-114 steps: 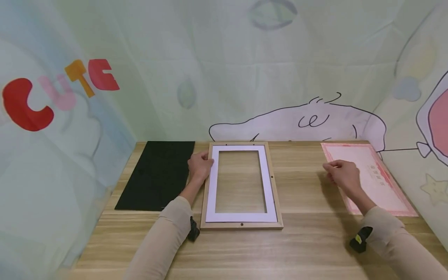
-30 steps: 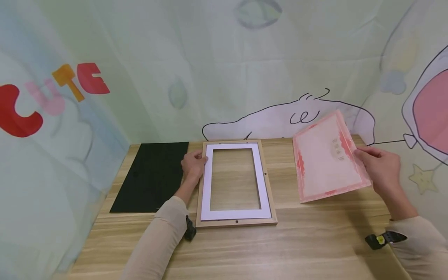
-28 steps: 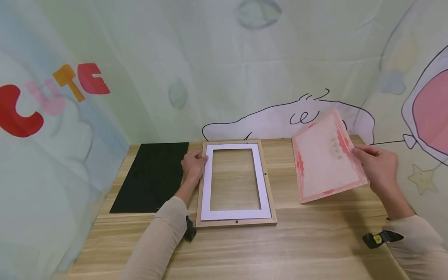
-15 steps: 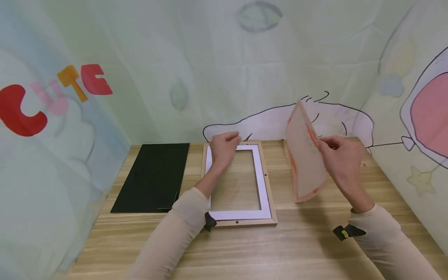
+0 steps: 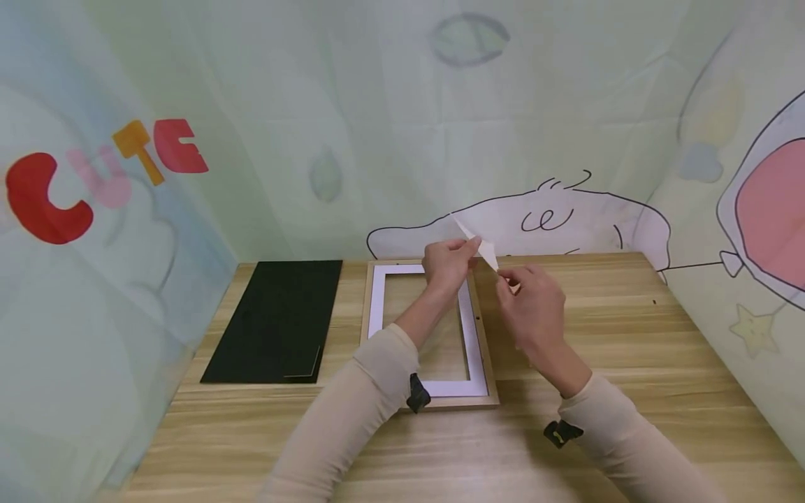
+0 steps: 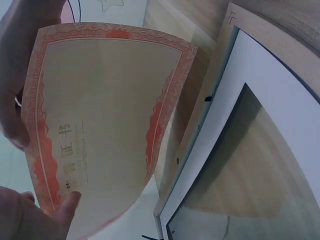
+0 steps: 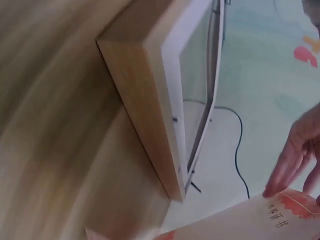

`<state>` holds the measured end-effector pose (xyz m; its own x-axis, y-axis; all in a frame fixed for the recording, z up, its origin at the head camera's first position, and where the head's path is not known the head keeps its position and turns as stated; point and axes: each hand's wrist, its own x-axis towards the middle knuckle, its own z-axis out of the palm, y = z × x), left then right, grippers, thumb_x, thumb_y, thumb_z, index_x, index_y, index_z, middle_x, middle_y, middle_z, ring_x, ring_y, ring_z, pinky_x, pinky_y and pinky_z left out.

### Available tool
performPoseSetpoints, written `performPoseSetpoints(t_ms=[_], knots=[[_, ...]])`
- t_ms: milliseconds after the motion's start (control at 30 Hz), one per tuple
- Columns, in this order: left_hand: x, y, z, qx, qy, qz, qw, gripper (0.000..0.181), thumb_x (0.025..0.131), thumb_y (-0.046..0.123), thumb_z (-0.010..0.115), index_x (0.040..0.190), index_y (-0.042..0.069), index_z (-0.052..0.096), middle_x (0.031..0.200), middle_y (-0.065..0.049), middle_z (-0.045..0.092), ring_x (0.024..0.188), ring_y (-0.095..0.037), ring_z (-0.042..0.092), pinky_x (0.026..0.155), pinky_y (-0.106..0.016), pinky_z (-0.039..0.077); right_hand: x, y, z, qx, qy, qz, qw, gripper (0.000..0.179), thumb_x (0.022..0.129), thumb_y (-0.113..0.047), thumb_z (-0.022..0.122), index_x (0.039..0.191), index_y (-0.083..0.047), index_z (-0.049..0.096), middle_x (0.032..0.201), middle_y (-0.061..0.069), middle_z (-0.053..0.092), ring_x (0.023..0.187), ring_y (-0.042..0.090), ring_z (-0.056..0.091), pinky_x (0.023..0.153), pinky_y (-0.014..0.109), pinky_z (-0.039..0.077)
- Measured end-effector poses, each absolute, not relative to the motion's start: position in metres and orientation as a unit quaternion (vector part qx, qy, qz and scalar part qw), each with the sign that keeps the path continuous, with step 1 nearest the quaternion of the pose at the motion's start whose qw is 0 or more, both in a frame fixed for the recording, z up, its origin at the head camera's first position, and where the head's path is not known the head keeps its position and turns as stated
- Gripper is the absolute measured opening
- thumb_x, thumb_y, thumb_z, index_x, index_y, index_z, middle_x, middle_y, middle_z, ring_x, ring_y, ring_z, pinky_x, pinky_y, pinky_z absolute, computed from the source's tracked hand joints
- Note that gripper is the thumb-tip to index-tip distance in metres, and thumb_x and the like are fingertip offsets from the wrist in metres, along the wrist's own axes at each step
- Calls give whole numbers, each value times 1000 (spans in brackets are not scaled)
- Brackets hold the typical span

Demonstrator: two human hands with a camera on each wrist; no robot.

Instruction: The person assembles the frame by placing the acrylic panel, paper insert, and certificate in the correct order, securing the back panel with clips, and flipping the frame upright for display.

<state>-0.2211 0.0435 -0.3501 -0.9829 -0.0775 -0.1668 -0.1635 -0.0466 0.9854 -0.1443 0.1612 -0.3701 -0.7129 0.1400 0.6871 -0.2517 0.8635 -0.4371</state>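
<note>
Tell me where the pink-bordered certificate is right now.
In the head view the certificate is off the table, held edge-on between the left hand and right hand, above the far right corner of the wooden frame.

The certificate point(image 6: 100, 130) is a cream sheet with an ornate red-orange border and a short column of red characters near one edge. It is held off the table, turned nearly edge-on in the head view, so only a thin pale sliver point(image 5: 478, 248) shows there. It bows slightly — the printed face curves in the left wrist view. It hangs above the far right corner of the wooden frame point(image 5: 484, 335), seemingly not touching it — though contact is hard to judge.
</note>
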Motion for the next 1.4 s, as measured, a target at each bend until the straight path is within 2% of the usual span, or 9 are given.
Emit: performPoseSetpoints(t_ms=[67, 167, 333, 467, 600, 767, 933, 1300, 1400], knots=[[-222, 44, -352, -99, 667, 738, 40, 23, 79, 22, 74, 94, 5, 73, 87, -9, 72, 72, -19, 69, 71, -35, 56, -143, 156, -374, 40, -889, 253, 379, 12, 81, -13, 65, 85, -6, 74, 72, 5, 64, 59, 18, 57, 51, 31, 43], [-223, 44, -354, -105, 650, 751, 51, 22, 79, 16, 74, 96, 1, 71, 83, -12, 72, 66, -20, 70, 70, -40, 56, -142, 152, -376, 47, -890, 250, 378, 12, 80, -12, 65, 85, -6, 74, 72, 5, 64, 60, 18, 57, 51, 30, 41], [-224, 42, -356, -104, 651, 750, 59, 24, 81, 9, 69, 102, -2, 68, 79, -14, 72, 61, -20, 69, 60, -35, 56, -141, 150, -378, 54, -890, 255, 375, 10, 78, -12, 68, 84, -6, 75, 71, 5, 64, 60, 19, 57, 51, 30, 39], [-223, 41, -357, -103, 652, 749, 59, 24, 83, 3, 65, 105, -5, 67, 84, -19, 71, 67, -28, 70, 56, -34, 56, -140, 150, -379, 65, -892, 267, 358, 8, 79, -15, 71, 82, -9, 75, 70, 4, 64, 59, 19, 57, 52, 28, 40], [-224, 39, -359, -101, 663, 740, 54, 22, 82, 0, 62, 103, -1, 69, 87, -20, 71, 70, -31, 70, 55, -34, 55, -141, 150, -378, 67, -892, 286, 343, 8, 80, -18, 71, 81, -11, 75, 68, 1, 65, 57, 14, 55, 53, 26, 40], [-226, 33, -364, -96, 674, 731, 44, 25, 81, -2, 61, 103, 5, 71, 85, -13, 70, 63, -26, 69, 53, -35, 55, -142, 153, -380, 63, -884, 327, 327, 9, 82, -19, 70, 83, -13, 76, 71, -1, 70, 58, 8, 58, 54, 22, 44], [-232, 18, -372, -87, 663, 742, 47, 26, 81, -2, 62, 104, 5, 71, 87, -13, 70, 59, -24, 68, 54, -38, 55, -146, 162, -384, 39, -880, 366, 300, 11, 84, -23, 68, 86, -16, 76, 75, -3, 72, 60, 6, 61, 54, 18, 46], [-244, -41, -389, -99, 656, 743, 88, 29, 84, 4, 65, 112, 9, 67, 98, -11, 68, 69, -16, 67, 70, -40, 56, -159, 201, -390, -76, -863, 420, 270, 15, 86, -27, 67, 92, -16, 75, 81, 2, 72, 64, 10, 61, 51, 17, 45], [-244, -54, -391, -115, 648, 747, 97, 30, 83, 4, 66, 112, 10, 67, 98, -10, 67, 72, -15, 65, 69, -35, 56, -161, 208, -394, -96, -854, 446, 250, 16, 86, -27, 66, 94, -16, 75, 82, 4, 72, 66, 17, 65, 53, 18, 48]])
